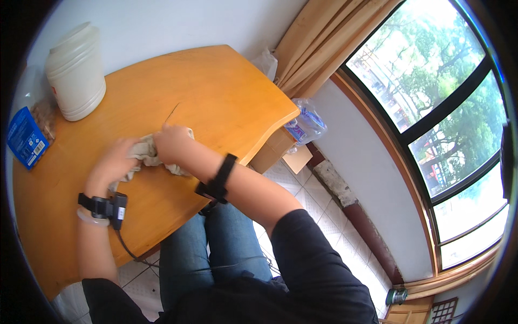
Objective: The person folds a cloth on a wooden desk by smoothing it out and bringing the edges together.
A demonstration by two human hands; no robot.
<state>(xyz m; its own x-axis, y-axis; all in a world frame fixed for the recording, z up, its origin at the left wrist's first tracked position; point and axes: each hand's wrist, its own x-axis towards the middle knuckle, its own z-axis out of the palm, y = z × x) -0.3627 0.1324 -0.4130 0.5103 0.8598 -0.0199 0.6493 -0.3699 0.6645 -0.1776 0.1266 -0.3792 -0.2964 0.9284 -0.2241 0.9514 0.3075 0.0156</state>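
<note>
The bench (210,81) was of smooth wood, or had a wood-look top, with a soft gloss. The rag (144,148) was matt cloth, creased and soft. The jug (78,83) looked like smooth plastic with moulded ridges and a dull sheen; the label (26,137) had a smooth, printed face. Beside the bench, the bag (312,124) was thin, shiny, see-through plastic and the box (270,151) plain matt cardboard. The curtain (318,38) hung in matt folded fabric. Smooth tiles (332,216) covered the floor. The jeans (183,254) were matt denim, the sleeve (315,254) dull cloth.
</note>
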